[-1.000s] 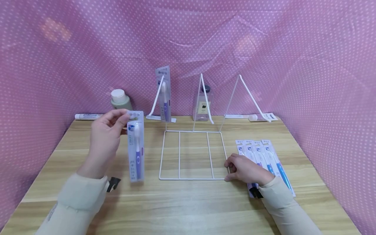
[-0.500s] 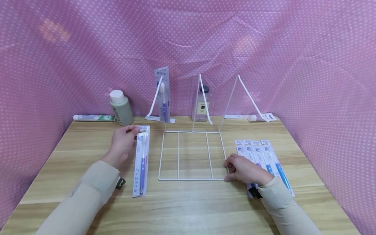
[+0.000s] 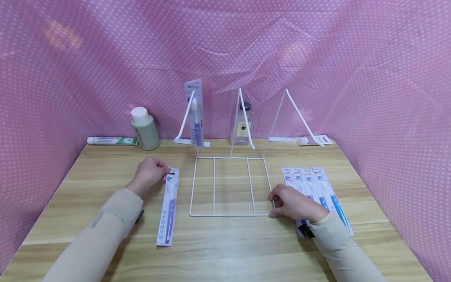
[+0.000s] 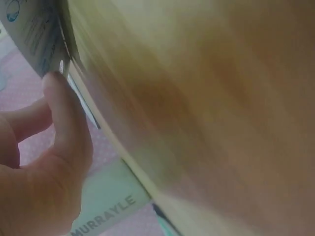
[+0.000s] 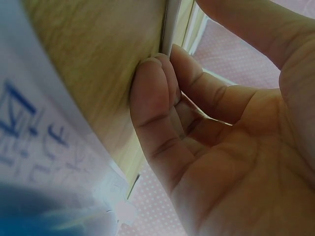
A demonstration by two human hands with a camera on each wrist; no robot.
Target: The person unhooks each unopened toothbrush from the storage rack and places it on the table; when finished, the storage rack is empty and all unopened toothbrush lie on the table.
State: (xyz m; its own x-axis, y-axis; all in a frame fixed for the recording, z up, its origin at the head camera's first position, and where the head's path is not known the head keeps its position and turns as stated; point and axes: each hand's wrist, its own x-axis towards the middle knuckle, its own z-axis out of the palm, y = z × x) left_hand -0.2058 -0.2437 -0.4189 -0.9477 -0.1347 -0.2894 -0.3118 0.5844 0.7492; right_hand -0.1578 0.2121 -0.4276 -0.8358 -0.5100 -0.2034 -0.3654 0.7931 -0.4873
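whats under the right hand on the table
The right hand grips the white wire rack at its near corner; its wrist covers the lower ends of the blue packaged toothbrushes.

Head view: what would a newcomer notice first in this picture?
Probably the white wire rack in the middle of the wooden table, its near right corner held by the right hand. Left of it, the left hand pinches the top of a packaged purple toothbrush lying flat; a row of blue ones lies right.
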